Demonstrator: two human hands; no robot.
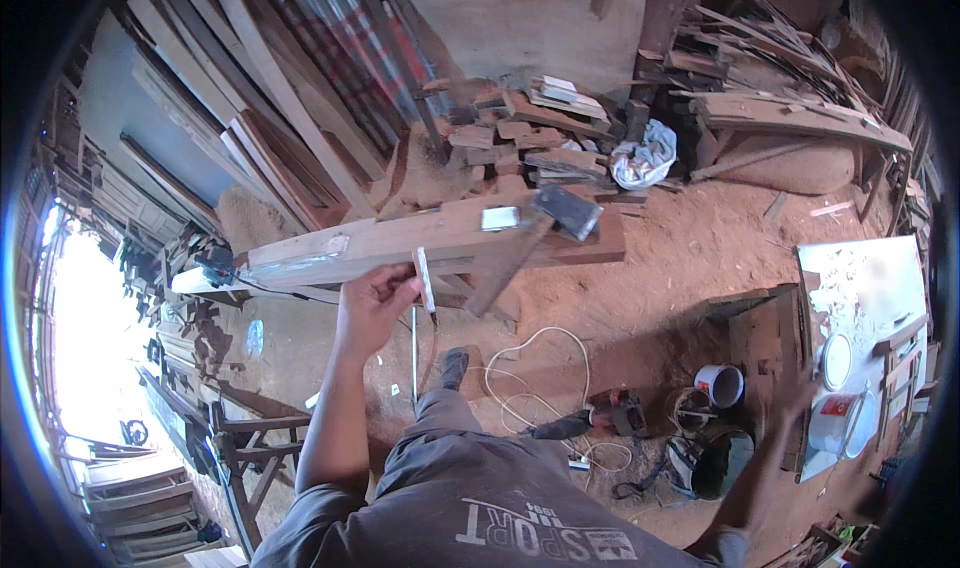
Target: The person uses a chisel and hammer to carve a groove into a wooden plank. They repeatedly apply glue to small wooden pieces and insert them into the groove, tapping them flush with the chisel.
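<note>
My left hand [383,298] pinches a slim, pale stick-like tool [425,278] with a dark lower end, upright beside a long wooden beam [380,243]. On the beam's right end lies a mallet-like tool [568,213] with a dark head and wooden handle, next to a small white block [499,218]. My right hand [785,398] is down at the right, beside a paint-spattered white-topped table [850,278] holding white cans [836,360]; its fingers are too dim and blurred to read.
Planks [220,88] lean at back left; offcuts [530,128], a white sack [643,156] and a loaded bench [790,118] stand behind the beam. By my feet are a red power tool [615,413], white cord [550,330] and buckets [720,384]. A wooden trestle [260,426] stands left.
</note>
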